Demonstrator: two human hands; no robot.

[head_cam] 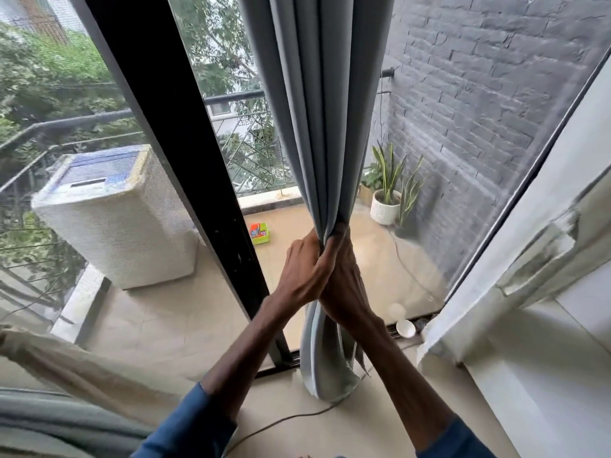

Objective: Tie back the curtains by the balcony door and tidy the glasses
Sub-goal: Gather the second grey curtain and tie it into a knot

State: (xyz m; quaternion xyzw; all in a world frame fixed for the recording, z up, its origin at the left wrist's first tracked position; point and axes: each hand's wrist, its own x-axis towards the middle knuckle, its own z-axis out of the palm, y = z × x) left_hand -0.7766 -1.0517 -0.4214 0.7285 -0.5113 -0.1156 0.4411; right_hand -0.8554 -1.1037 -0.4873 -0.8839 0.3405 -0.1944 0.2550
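A grey curtain (325,110) hangs in front of the glass balcony door, bunched into tight folds. My left hand (304,269) and my right hand (344,279) both grip the gathered fabric at the same height, pressed against each other. Below my hands the curtain's lower end (322,368) falls twisted to the floor. No tie-back shows. A small white cup (406,328) lies on its side by the door track at the right; no other glasses are in view.
The black door frame (185,153) runs diagonally left of the curtain. Outside stand a washing machine (112,213), potted plants (386,200) and a green box (259,233). A cable (281,421) crosses the floor. A white wall ledge (535,276) is at right, pale fabric (66,368) at left.
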